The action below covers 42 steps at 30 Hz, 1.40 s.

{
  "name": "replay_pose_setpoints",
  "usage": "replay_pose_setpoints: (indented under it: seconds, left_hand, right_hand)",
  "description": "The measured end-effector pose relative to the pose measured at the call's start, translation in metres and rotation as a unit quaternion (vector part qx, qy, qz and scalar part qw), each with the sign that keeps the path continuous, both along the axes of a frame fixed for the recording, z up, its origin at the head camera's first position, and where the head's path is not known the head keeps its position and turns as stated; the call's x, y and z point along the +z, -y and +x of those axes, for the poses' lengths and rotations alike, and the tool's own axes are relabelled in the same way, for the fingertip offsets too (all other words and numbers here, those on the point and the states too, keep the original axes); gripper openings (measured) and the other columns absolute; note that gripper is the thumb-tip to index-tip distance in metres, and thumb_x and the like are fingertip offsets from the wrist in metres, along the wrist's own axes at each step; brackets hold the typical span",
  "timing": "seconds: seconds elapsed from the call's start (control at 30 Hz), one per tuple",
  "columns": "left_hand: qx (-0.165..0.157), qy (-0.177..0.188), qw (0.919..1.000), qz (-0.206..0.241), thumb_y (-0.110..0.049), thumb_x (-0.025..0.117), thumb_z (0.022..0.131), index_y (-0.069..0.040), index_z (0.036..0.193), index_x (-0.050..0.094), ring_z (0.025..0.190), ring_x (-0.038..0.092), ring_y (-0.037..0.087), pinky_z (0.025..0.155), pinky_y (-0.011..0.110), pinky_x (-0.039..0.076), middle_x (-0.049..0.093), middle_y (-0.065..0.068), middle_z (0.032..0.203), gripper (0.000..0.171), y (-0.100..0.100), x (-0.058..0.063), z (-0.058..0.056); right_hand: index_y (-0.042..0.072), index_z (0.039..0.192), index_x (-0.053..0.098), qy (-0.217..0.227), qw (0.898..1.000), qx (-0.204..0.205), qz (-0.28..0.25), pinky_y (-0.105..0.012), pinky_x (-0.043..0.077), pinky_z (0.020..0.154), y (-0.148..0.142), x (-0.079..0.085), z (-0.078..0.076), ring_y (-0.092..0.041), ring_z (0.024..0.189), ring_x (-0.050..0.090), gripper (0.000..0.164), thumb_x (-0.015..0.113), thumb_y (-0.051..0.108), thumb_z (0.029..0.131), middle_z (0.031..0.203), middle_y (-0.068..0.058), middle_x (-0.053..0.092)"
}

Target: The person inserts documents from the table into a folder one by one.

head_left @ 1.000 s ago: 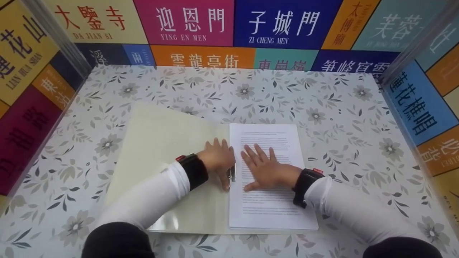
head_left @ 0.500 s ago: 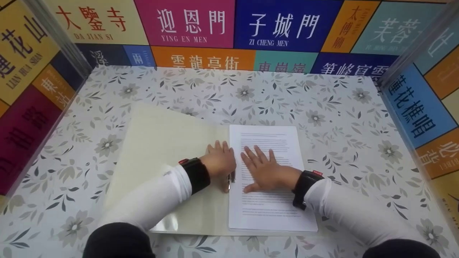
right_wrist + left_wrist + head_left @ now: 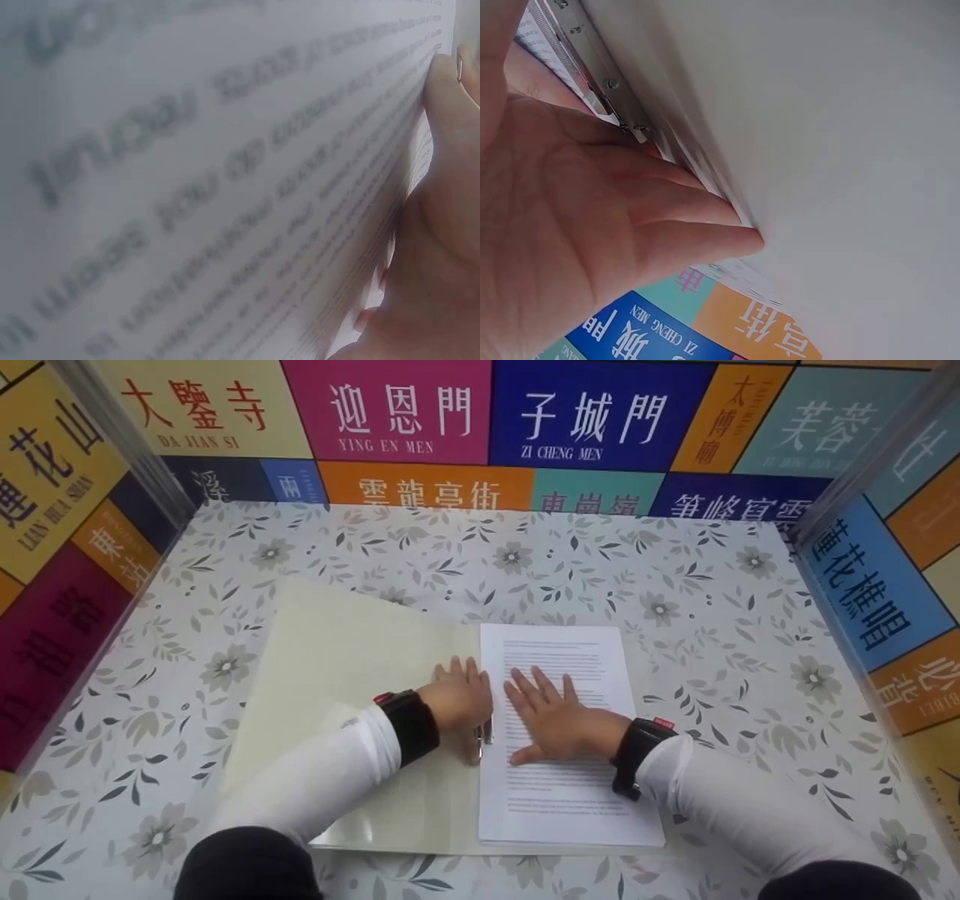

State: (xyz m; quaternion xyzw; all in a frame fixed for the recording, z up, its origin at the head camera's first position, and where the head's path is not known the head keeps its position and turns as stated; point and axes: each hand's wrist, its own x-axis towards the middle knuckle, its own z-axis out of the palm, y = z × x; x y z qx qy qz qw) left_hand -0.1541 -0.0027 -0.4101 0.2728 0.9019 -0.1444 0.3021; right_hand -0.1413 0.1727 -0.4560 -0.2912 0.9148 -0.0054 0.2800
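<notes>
A cream file folder [image 3: 337, 652] lies spread on the table, its cover to the left. A stack of printed sheets [image 3: 562, 829] fills its right side. My left hand [image 3: 457, 701] presses at the fold by the sheets' left edge. Its fingertips reach the folder surface in the left wrist view, beside the long metal clip [image 3: 604, 71]. Overhead, the hand hides much of that clip, with a bit of metal showing below. My right hand [image 3: 559, 727] rests flat on the top sheet, fingers spread. Blurred print fills most of the right wrist view, with the hand's edge at right.
A floral-patterned cloth [image 3: 600, 562] covers the table around the folder. Colourful panels with Chinese lettering [image 3: 405, 412] stand along the back and both sides. Both wrists wear black bands [image 3: 409, 727] over white sleeves.
The left hand has shifted very slightly forward and right over the clip since a second ago, its thumb now less visible. The right hand keeps its place on the sheets.
</notes>
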Motion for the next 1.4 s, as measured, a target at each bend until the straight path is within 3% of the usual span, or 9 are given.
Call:
replay_pose_setpoints:
  seconds: [0.27,0.5,0.63,0.73,0.87,1.0,1.2,1.4]
  left_hand:
    - [0.006,0.0,1.0,-0.003,-0.056,0.079,0.071,0.003,0.153,0.013,0.145,0.013,0.048,0.118,0.058,0.019,0.01,0.029,0.158,0.121,0.0,0.005,0.004]
    - [-0.022,-0.001,0.9997,-0.011,-0.06,0.073,0.074,0.004,0.153,0.01,0.145,0.013,0.048,0.118,0.057,0.02,0.01,0.03,0.158,0.12,0.005,0.007,0.004]
    - [0.002,0.018,0.9997,0.017,-0.059,0.076,0.072,0.002,0.153,0.01,0.146,0.01,0.046,0.12,0.054,0.016,0.009,0.028,0.159,0.121,0.007,0.006,0.0]
    - [0.017,0.029,0.9981,0.051,-0.058,0.074,0.075,-0.002,0.154,0.016,0.147,0.013,0.042,0.12,0.052,0.016,0.014,0.023,0.16,0.113,0.014,0.007,-0.007]
    - [0.036,0.056,0.9925,0.102,-0.052,0.066,0.085,-0.009,0.153,0.028,0.148,0.019,0.036,0.121,0.051,0.017,0.023,0.015,0.16,0.088,0.037,0.018,-0.018]
    - [0.069,0.075,0.9873,0.122,-0.045,0.059,0.092,-0.007,0.153,0.024,0.148,0.013,0.037,0.121,0.053,0.011,0.017,0.016,0.16,0.08,0.07,0.038,-0.025]
    - [0.125,0.055,0.981,0.138,-0.04,0.057,0.094,0.0,0.151,0.026,0.146,0.01,0.044,0.119,0.057,0.009,0.016,0.023,0.158,0.076,0.123,0.068,-0.027]
    - [0.165,0.03,0.9738,0.154,-0.038,0.057,0.095,0.005,0.148,0.028,0.143,0.009,0.05,0.117,0.062,0.01,0.016,0.03,0.156,0.075,0.166,0.081,-0.024]
  right_hand:
    - [0.012,0.156,-0.007,-0.005,1.0,0.004,-0.005,-0.068,0.001,0.114,0.001,0.001,0.001,-0.037,0.147,-0.014,0.111,0.047,0.075,0.081,0.161,-0.01,-0.017]
    - [0.006,0.156,0.0,-0.033,0.999,0.031,0.001,-0.074,0.009,0.109,0.002,0.002,0.001,-0.045,0.147,-0.006,0.112,0.047,0.075,0.082,0.162,-0.018,-0.009]
    - [0.007,0.155,-0.003,-0.03,0.999,0.03,0.009,-0.073,0.008,0.11,0.001,0.002,0.0,-0.043,0.147,-0.008,0.112,0.045,0.076,0.081,0.162,-0.016,-0.012]
    - [0.008,0.155,-0.004,-0.032,0.999,0.029,0.013,-0.072,0.007,0.111,0.001,0.001,0.0,-0.042,0.147,-0.008,0.112,0.044,0.077,0.081,0.161,-0.015,-0.013]
    - [0.011,0.155,-0.006,-0.03,0.999,0.025,0.012,-0.07,0.005,0.112,0.001,0.001,0.001,-0.041,0.147,-0.009,0.113,0.043,0.079,0.079,0.161,-0.013,-0.015]
    - [0.013,0.155,-0.008,-0.024,0.999,0.019,0.012,-0.069,0.004,0.113,0.002,0.001,0.001,-0.039,0.148,-0.01,0.114,0.042,0.08,0.078,0.16,-0.012,-0.017]
    - [0.012,0.155,-0.009,-0.02,1.0,0.015,0.012,-0.068,0.002,0.113,0.001,0.003,0.001,-0.038,0.148,-0.011,0.113,0.043,0.078,0.079,0.16,-0.011,-0.018]
    - [0.011,0.155,-0.009,-0.013,1.0,0.017,0.005,-0.068,0.001,0.113,0.001,0.005,0.002,-0.039,0.147,-0.012,0.112,0.044,0.076,0.081,0.16,-0.012,-0.018]
